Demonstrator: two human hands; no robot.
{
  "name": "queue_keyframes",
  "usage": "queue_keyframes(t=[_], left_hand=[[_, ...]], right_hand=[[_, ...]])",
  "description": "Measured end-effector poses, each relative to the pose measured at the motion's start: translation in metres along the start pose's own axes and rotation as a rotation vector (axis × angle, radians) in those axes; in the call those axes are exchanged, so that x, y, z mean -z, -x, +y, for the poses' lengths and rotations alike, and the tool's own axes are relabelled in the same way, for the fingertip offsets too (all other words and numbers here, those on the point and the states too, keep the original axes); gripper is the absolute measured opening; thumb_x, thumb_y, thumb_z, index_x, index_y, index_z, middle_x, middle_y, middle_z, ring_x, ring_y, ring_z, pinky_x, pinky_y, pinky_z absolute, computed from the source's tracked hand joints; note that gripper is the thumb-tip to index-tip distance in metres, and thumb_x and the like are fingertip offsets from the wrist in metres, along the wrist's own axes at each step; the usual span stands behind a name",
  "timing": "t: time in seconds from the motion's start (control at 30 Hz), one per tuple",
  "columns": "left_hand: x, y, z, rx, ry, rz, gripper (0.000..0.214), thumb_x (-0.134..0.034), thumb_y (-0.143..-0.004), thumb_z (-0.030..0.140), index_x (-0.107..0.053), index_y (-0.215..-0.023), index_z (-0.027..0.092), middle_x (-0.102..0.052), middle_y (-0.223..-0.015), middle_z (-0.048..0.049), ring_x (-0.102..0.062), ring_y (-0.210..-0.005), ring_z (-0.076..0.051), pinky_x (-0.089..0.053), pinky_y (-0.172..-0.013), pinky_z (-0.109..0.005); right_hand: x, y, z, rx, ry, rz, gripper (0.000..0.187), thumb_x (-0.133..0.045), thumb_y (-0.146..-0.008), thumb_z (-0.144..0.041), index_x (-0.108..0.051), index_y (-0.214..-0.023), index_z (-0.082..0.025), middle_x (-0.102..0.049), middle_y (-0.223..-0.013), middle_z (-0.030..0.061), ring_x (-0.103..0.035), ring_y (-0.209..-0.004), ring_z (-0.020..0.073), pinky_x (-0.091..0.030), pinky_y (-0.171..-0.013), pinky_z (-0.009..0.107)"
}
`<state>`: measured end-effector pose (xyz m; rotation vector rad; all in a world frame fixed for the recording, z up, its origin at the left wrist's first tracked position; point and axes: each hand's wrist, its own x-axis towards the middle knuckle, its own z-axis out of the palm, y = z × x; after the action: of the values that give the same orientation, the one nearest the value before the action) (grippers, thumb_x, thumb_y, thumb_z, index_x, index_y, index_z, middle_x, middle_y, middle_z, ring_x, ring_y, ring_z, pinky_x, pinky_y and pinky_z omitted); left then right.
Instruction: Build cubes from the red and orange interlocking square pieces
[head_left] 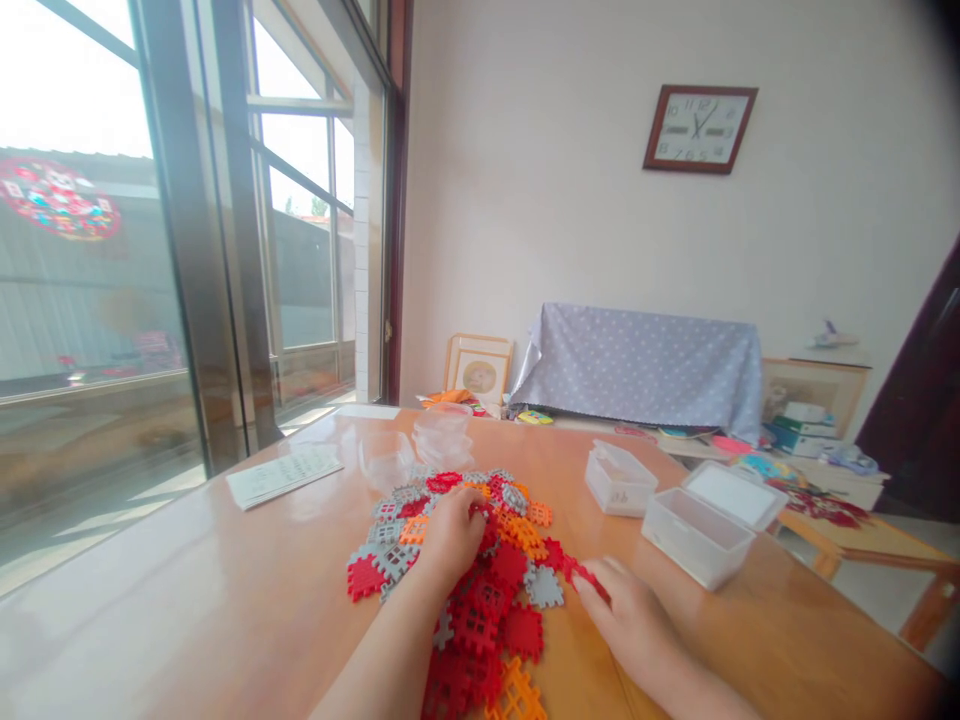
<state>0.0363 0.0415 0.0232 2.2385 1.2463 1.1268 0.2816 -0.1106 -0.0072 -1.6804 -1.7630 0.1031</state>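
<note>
A pile of red, grey and orange plastic interlocking tiles (510, 565) with notched edges lies on the table in front of me. My left hand (456, 530) reaches into the far part of the pile, its fingers bent down among the tiles; what they pinch is hidden. At the pile's right edge my right hand (622, 605) grips a red interlocking tile (589, 577) between thumb and fingers. Close to that hand a grey tile (544, 588) lies flat. Orange window-patterned tiles (517, 692) rest at the near end.
Two clear plastic boxes, one open-lidded (701, 535) and one smaller (619, 480), stand at the right on the wooden table (285, 600). Clear containers (386, 458) stand behind the pile. Papers (285, 475) lie at the left near the window. A wooden stool (870, 540) is beyond the right edge.
</note>
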Motion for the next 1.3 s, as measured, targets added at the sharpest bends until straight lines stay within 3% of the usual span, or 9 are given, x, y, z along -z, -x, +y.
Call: queue_keyframes(t=[0.27, 0.37, 0.43, 0.57, 0.63, 0.77, 0.93, 1.13, 1.3], left_hand=[[0.003, -0.009, -0.012, 0.313, 0.368, 0.294, 0.021, -0.052, -0.075, 0.015, -0.068, -0.089, 0.018, -0.070, -0.079, -0.0023, -0.062, -0.073, -0.017, -0.045, -0.071, -0.026], [0.009, -0.008, -0.011, 0.396, 0.497, 0.369, 0.018, -0.056, -0.075, 0.022, -0.068, -0.088, 0.017, -0.068, -0.073, -0.0019, -0.060, -0.068, -0.016, -0.045, -0.067, -0.026], [0.014, -0.007, -0.008, 0.426, 0.562, 0.384, 0.021, -0.059, -0.076, 0.030, -0.069, -0.088, 0.016, -0.068, -0.073, -0.0024, -0.060, -0.067, -0.017, -0.045, -0.065, -0.026], [0.023, -0.005, -0.002, 0.448, 0.639, 0.379, 0.037, -0.057, -0.082, 0.048, -0.071, -0.092, 0.015, -0.070, -0.080, -0.0049, -0.063, -0.075, -0.020, -0.047, -0.069, -0.029], [0.027, -0.006, -0.003, 0.446, 0.600, 0.385, 0.041, -0.052, -0.085, 0.052, -0.071, -0.092, 0.016, -0.072, -0.083, -0.0057, -0.064, -0.081, -0.022, -0.048, -0.073, -0.030], [0.033, -0.007, -0.008, 0.428, 0.310, 0.355, 0.044, -0.045, -0.090, 0.053, -0.073, -0.097, 0.019, -0.074, -0.090, -0.0084, -0.066, -0.091, -0.026, -0.047, -0.081, -0.034], [0.035, -0.004, -0.013, 0.497, -0.102, 0.237, 0.049, -0.042, -0.091, 0.059, -0.074, -0.108, 0.026, -0.075, -0.103, -0.0139, -0.065, -0.103, -0.033, -0.042, -0.090, -0.043], [0.026, -0.004, -0.019, 0.538, -0.080, 0.093, 0.052, -0.041, -0.089, 0.064, -0.075, -0.095, 0.026, -0.076, -0.100, -0.0145, -0.067, -0.097, -0.034, -0.045, -0.085, -0.042], [0.024, -0.004, -0.020, 0.544, -0.076, 0.090, 0.044, -0.043, -0.090, 0.058, -0.072, -0.090, 0.025, -0.075, -0.098, -0.0124, -0.067, -0.093, -0.032, -0.045, -0.081, -0.040]], right_hand=[[-0.017, -0.055, -0.051, -0.254, -0.456, -0.010, 0.040, -0.052, -0.090, -0.056, -0.064, -0.084, -0.019, -0.065, -0.077, 0.0006, -0.060, -0.077, 0.0188, -0.047, -0.067, 0.027], [-0.026, -0.076, -0.079, -0.303, -0.716, -0.053, 0.047, -0.053, -0.089, -0.057, -0.063, -0.121, -0.023, -0.070, -0.115, 0.0081, -0.065, -0.103, 0.0248, -0.054, -0.074, 0.032], [-0.031, -0.082, -0.091, -0.282, -0.808, -0.040, 0.061, -0.055, -0.089, -0.057, -0.052, -0.140, -0.024, -0.057, -0.142, 0.0127, -0.057, -0.127, 0.0267, -0.054, -0.091, 0.037], [-0.031, -0.067, -0.102, -0.104, -0.575, -0.047, 0.063, -0.055, -0.090, -0.058, -0.052, -0.143, -0.025, -0.050, -0.151, 0.0103, -0.044, -0.141, 0.0273, -0.035, -0.116, 0.046], [-0.029, -0.048, -0.105, 0.044, -0.370, -0.183, 0.057, -0.055, -0.089, -0.060, -0.060, -0.136, -0.029, -0.051, -0.150, 0.0076, -0.040, -0.143, 0.0297, -0.030, -0.119, 0.050], [-0.038, -0.014, -0.107, 0.430, -0.087, -0.484, 0.085, -0.073, -0.074, -0.065, -0.043, -0.149, -0.038, -0.034, -0.161, 0.0057, -0.026, -0.148, 0.0416, -0.019, -0.119, 0.065], [-0.063, -0.003, -0.101, 0.525, 0.089, -0.353, 0.073, -0.070, -0.078, -0.062, -0.051, -0.144, -0.035, -0.044, -0.155, 0.0096, -0.039, -0.142, 0.0417, -0.032, -0.113, 0.063], [-0.052, -0.009, -0.109, 0.407, 0.081, -0.189, 0.043, -0.071, -0.079, -0.034, -0.068, -0.122, -0.027, -0.066, -0.129, 0.0082, -0.059, -0.116, 0.0297, -0.048, -0.100, 0.046], [-0.049, -0.021, -0.114, 0.497, 0.076, -0.093, 0.021, -0.057, -0.088, -0.018, -0.069, -0.105, -0.023, -0.071, -0.094, 0.0055, -0.062, -0.089, 0.0234, -0.050, -0.081, 0.036]])
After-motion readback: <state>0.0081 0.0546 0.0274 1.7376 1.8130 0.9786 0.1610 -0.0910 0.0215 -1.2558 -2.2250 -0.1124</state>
